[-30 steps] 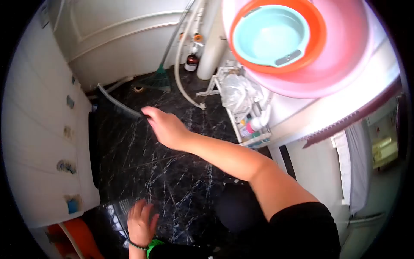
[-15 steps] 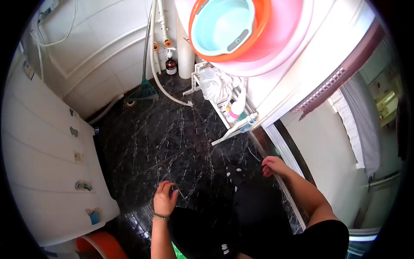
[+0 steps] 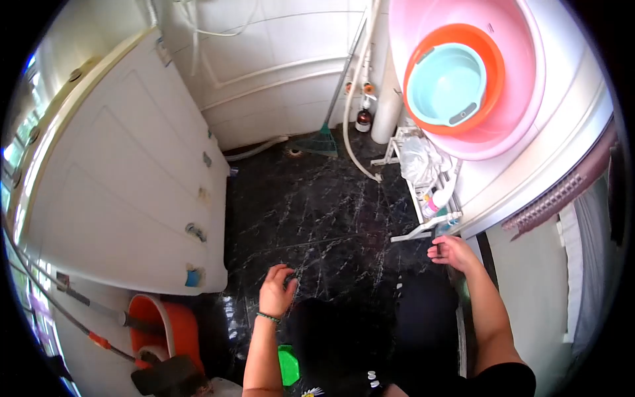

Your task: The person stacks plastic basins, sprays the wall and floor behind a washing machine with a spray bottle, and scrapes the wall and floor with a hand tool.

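My left hand (image 3: 276, 291), with a beaded bracelet at the wrist, hovers over the black marbled floor (image 3: 297, 218). Its fingers are loosely bent, the thumb stands apart, and nothing shows in it. On the other side, my right hand (image 3: 451, 253) reaches close to the foot of a white rack (image 3: 417, 233), thumb and fingers apart, with no held thing visible. The rack lies low beside the wall and carries a crumpled clear plastic bag (image 3: 423, 161) and a white bottle with a pink label (image 3: 433, 204). A bright green object (image 3: 289, 365) lies beside my left forearm.
A large white panel (image 3: 126, 178) stands at left above an orange bucket (image 3: 182, 324). Pink (image 3: 516, 99), orange (image 3: 495, 63) and light blue (image 3: 446, 83) basins are nested at upper right. A green-headed broom (image 3: 321, 141), a hose (image 3: 350, 149) and a pump bottle (image 3: 364, 119) are at the back wall.
My view has swung left, bringing more of the white panel and bucket in. My right hand has moved forward to the rack's foot, its fingers spreading. My left hand stays loosely bent.
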{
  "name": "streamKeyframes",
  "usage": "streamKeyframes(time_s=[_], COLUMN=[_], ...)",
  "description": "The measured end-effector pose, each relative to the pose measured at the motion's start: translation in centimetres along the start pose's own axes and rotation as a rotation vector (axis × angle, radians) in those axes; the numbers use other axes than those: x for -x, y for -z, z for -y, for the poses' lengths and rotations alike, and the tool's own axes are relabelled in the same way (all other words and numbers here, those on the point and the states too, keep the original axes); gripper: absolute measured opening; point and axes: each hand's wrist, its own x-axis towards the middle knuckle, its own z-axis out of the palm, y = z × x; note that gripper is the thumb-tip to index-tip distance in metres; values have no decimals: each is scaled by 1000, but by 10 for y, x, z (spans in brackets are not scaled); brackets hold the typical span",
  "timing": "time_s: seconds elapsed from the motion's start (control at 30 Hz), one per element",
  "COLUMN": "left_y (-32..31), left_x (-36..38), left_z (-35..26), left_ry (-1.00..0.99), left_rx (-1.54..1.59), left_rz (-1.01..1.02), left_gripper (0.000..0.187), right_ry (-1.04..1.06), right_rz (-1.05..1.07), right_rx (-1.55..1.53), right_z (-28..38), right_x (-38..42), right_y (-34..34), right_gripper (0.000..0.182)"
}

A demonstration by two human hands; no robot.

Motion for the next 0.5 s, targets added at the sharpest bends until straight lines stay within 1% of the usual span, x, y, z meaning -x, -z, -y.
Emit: streamKeyframes(time_s=[0.07,0.1,0.13,0.2,0.27,0.3,0.33,0.37,0.4,0.43,0.47,0.5], left_y=[34,53,73,117,161,180,197,210,221,230,240,248], left_x=[12,16,22,30,33,33,32,28,22,17,13,6], left_z=[16,20,25,38,34,28,25,25,26,26,25,24], left_ry=[-2,26,57,81,86,42,3,28,-45,-125,-106,-112], left_rx=[-105,-155,-204,-426,-598,-778,-965,-980,-955,-930,-949,-985], left_rz=[-146,-240,-330,-516,-747,-849,-950,-962,-1096,-1220,-1212,-1249], left_gripper=[23,25,26,27,29,32,35,35,39,45,45,51], right_ry=[51,48,104,197,199,140,149,154,157,242,323,368], right_rz=[25,80,50,132,216,207,273,302,332,313,293,216], right_rx=[139,211,322,386,482,475,503,521,541,657,762,898], right_z=[8,17,21,36,60,75,85,95,105,110,112,121], right_x=[-9,-14,-21,-40,-54,-66,-85,-104,-124,-150,-175,-191], right_y=[-30,-46,-63,-95,-133,-152,-164,-181,-198,-213,-226,-244], right_gripper=[16,16,18,19,16,17,19,19,19,17,15,13])
